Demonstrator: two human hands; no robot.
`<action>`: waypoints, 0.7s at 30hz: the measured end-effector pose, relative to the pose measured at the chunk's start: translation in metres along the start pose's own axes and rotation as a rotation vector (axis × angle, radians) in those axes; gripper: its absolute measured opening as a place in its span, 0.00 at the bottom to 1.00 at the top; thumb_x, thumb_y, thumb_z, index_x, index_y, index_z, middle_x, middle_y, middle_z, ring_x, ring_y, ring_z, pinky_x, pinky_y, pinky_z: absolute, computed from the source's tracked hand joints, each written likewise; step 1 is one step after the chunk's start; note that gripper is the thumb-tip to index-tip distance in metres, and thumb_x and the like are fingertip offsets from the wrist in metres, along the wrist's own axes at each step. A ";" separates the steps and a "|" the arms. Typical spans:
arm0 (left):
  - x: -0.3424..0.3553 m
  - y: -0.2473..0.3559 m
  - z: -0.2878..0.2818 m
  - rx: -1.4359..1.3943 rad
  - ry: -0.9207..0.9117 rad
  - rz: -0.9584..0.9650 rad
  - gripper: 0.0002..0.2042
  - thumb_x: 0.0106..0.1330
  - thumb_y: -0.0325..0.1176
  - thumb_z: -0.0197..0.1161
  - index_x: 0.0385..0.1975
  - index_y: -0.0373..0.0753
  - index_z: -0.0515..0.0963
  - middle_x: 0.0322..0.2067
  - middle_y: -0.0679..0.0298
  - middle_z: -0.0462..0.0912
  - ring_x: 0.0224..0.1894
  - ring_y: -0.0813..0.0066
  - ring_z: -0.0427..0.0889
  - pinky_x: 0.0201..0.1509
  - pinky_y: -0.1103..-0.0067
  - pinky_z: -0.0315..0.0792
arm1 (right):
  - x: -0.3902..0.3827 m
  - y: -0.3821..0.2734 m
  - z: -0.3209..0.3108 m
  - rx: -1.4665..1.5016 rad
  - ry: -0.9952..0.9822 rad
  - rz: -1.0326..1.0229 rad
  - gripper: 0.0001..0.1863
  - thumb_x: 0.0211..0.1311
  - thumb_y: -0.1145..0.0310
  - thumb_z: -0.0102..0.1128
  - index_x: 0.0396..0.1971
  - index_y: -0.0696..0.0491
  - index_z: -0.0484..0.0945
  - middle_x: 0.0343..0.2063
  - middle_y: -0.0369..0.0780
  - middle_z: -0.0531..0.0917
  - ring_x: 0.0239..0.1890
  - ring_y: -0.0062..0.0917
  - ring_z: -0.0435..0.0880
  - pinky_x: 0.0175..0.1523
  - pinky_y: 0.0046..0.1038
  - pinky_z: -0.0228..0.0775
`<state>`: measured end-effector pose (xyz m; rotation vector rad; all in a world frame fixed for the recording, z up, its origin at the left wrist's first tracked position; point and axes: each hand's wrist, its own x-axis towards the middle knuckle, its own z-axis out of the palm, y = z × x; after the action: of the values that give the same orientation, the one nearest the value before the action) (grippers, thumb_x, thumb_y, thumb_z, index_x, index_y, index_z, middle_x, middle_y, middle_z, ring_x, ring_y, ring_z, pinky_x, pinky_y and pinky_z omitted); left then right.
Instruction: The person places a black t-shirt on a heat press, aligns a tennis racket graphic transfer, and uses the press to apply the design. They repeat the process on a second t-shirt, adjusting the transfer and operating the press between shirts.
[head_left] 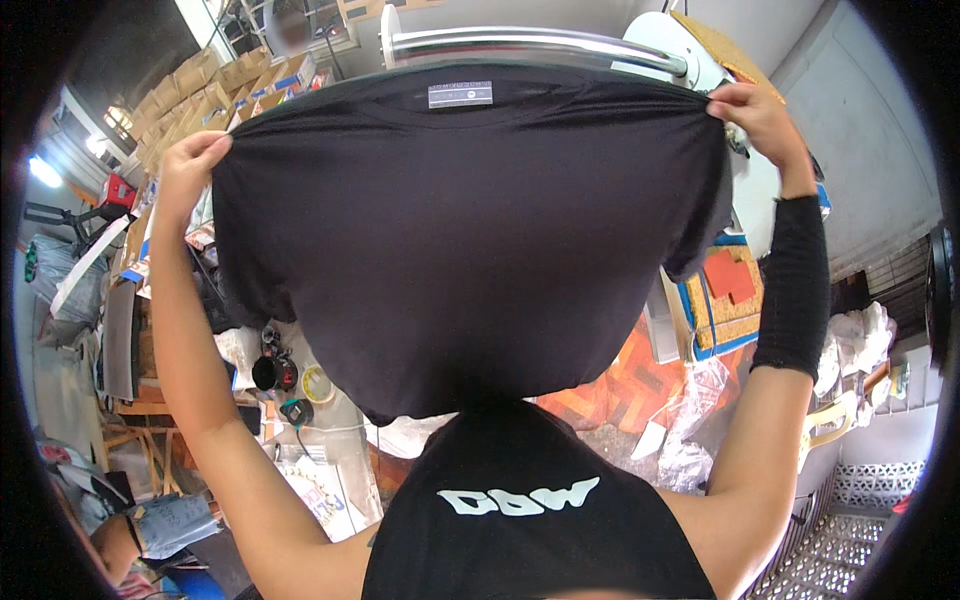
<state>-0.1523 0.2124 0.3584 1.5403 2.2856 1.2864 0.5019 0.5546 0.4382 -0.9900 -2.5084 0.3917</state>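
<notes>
The black T-shirt (470, 240) is the biggest thing in view. It is held up in the air, spread wide in front of the person, with its collar and a small grey label (460, 94) at the top edge and its lower part hanging down in a rounded fold. It covers most of what is behind it. Just behind its top edge there is a shiny metal bar (520, 42) that belongs to a white machine (670, 40).

The person wears a black sleeveless top (530, 510) with a white print, seen at the lower edge of the view.

The left hand (190, 160) is closed on the left shoulder corner of the T-shirt and pinches the cloth. The right hand (755, 115) is closed on the right shoulder corner in the same way. A black arm sleeve (795, 285) covers the right forearm.

Below the T-shirt, on the left, a cluttered workbench (330, 440) carries a black cup (272, 373) and, just beside it, a roll of tape (318, 383). On the right lies an orange mat (640, 385), near some clear plastic bags (690, 420).
</notes>
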 end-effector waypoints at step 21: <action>0.090 -0.206 0.346 -0.583 0.188 -0.598 0.12 0.80 0.37 0.55 0.51 0.34 0.73 0.45 0.54 0.88 0.45 0.69 0.88 0.47 0.76 0.79 | 0.191 0.211 0.416 0.235 0.428 0.598 0.12 0.66 0.60 0.63 0.36 0.55 0.81 0.38 0.50 0.88 0.46 0.46 0.88 0.53 0.43 0.77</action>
<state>-0.1704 0.4593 0.0285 0.5188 1.9530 1.7161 0.3021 0.7930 0.0417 -1.5265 -1.7144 0.5612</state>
